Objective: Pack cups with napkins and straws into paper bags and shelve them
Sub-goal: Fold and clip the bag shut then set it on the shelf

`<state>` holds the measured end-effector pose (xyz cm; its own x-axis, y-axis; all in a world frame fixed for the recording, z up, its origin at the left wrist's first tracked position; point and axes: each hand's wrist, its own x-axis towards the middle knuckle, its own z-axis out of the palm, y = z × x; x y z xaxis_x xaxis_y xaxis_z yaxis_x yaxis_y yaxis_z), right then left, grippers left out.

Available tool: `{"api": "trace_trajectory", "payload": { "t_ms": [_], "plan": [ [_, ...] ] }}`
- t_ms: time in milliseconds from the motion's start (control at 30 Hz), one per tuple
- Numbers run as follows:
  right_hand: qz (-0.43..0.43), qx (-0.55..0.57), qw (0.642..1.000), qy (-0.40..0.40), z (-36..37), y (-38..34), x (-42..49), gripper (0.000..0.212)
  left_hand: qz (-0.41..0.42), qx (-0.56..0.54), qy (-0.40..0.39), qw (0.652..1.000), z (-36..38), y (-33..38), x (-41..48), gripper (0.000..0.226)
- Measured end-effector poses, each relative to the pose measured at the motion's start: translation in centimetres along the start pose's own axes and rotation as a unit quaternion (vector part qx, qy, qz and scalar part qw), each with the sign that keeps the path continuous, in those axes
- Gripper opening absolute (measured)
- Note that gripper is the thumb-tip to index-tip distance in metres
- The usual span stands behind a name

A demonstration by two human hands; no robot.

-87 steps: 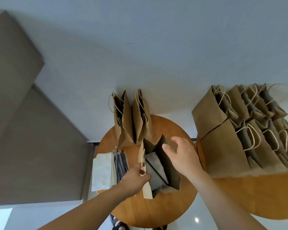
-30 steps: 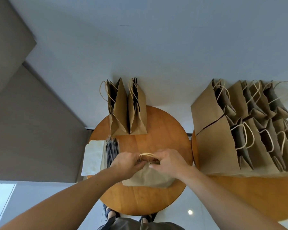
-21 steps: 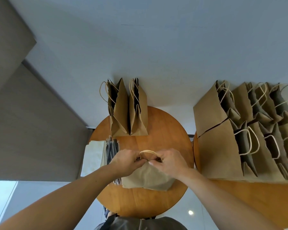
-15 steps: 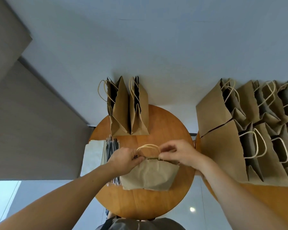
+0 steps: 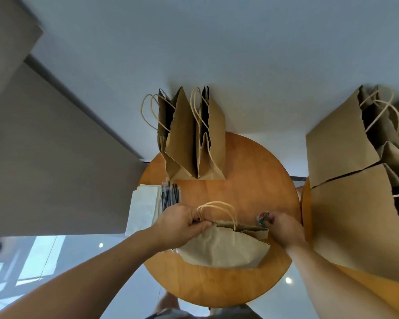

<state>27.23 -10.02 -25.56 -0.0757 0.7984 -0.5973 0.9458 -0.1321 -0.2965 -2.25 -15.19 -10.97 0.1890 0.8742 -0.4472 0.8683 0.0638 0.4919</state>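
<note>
Head view: your left hand pinches the left end of the bag at its folded top, beside the handles. Your right hand, fingers curled, pinches a small coloured piece at the top's right corner. The bag sits on the round table, towards its near edge. Napkins and straws lie just left of it. Two bags stand behind, and more bags crowd the right.

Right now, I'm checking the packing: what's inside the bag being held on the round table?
Nothing inside shows: the bag has its top folded shut, pinched by the left hand and right hand. Only its handles stick out. Contents are covered.
</note>
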Motion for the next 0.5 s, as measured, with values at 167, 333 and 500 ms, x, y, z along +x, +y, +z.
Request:
{"api": "trace_trajectory", "payload": {
  "t_ms": [167, 333, 500],
  "plan": [
    [0.013, -0.022, 1.0, 0.016, 0.5, -0.3, 0.9, 0.034, -0.003, -0.008, -0.003, 1.0, 0.0, -0.2, 0.0, 0.036],
    [0.063, -0.007, 0.998, 0.016, 0.2, -1.2, 0.8, 0.034, -0.004, -0.037, -0.004, 0.999, 0.4, -0.3, -0.3, 0.03],
    [0.075, 0.045, 0.996, 0.02, 0.5, -1.3, 1.0, 0.037, -0.007, -0.047, -0.013, 0.999, 0.6, -0.7, -0.4, 0.029]
  ]
}}
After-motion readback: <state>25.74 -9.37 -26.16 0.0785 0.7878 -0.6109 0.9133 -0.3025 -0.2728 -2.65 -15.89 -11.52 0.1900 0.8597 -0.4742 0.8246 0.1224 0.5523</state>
